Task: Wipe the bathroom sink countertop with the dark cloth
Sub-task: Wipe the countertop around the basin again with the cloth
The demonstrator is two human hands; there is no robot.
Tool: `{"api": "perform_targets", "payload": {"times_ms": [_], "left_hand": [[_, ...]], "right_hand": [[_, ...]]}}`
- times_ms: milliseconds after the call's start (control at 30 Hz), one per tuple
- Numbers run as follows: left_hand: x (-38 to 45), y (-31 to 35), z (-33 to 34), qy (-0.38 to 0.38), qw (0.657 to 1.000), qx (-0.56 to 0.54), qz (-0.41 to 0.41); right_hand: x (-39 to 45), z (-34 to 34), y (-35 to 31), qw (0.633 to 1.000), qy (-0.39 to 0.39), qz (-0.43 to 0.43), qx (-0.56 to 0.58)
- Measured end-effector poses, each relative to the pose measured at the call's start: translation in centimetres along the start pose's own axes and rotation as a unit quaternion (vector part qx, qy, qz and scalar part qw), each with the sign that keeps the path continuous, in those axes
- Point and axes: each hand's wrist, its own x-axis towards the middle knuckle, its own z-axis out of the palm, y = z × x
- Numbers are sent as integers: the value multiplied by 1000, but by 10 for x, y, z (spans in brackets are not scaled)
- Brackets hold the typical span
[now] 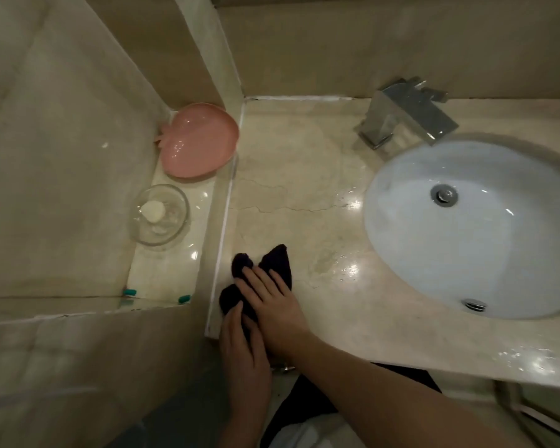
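The dark cloth (274, 258) lies bunched on the beige marble countertop (304, 163), near its front left corner. My right hand (274, 305) lies flat on the cloth, fingers spread and pointing away from me. At the counter's front edge my left hand (244, 354) holds the cloth's near end, thumb against the fabric. Both hands hide much of the cloth. Wet patches shine on the counter between the cloth and the white oval sink basin (485, 221).
A chrome faucet (404, 114) stands behind the basin. On a lower ledge to the left sit a pink apple-shaped dish (198, 143) and a clear glass bowl (159, 215) holding a white soap piece. Marble walls close in at the left and back.
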Motion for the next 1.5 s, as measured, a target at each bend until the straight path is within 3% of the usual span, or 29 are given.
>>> {"api": "perform_targets", "payload": {"times_ms": [133,267,400,533,700,833,1000,1133,1200,1300,1333,1400,1500], "left_hand": [[0,16,29,-89,990,61,92],[-7,23,66,-174,954,94,227],[-25,43,91,-193,933,126,276],[-46,63,114,-206,920,144,300],[-79,92,154,-210,917,143,308],[-103,114,187,-221,902,152,339],[-129,147,234,-207,907,148,335],[-149,175,273,-211,907,143,335],[-154,191,292,-204,914,123,328],[-160,221,322,-202,929,103,293],[-161,231,331,-200,938,94,267],[-162,249,348,-185,961,86,187],[-156,262,365,-128,984,104,66]], "right_hand": [[-62,-32,58,995,33,90,29],[-149,-62,123,987,60,150,2],[-218,-91,177,972,73,221,-20],[-224,-86,171,949,118,293,-19],[-237,-85,182,984,69,165,-15],[-282,-118,243,982,61,178,-17],[-345,-163,335,974,58,216,-35],[-371,-192,394,945,80,314,-51],[-375,-199,407,958,69,271,-63],[-402,-208,421,988,-4,104,-115],[-414,-214,431,989,-10,95,-116],[-439,-226,454,975,37,206,-70],[-469,-238,487,867,179,464,-7]]}}
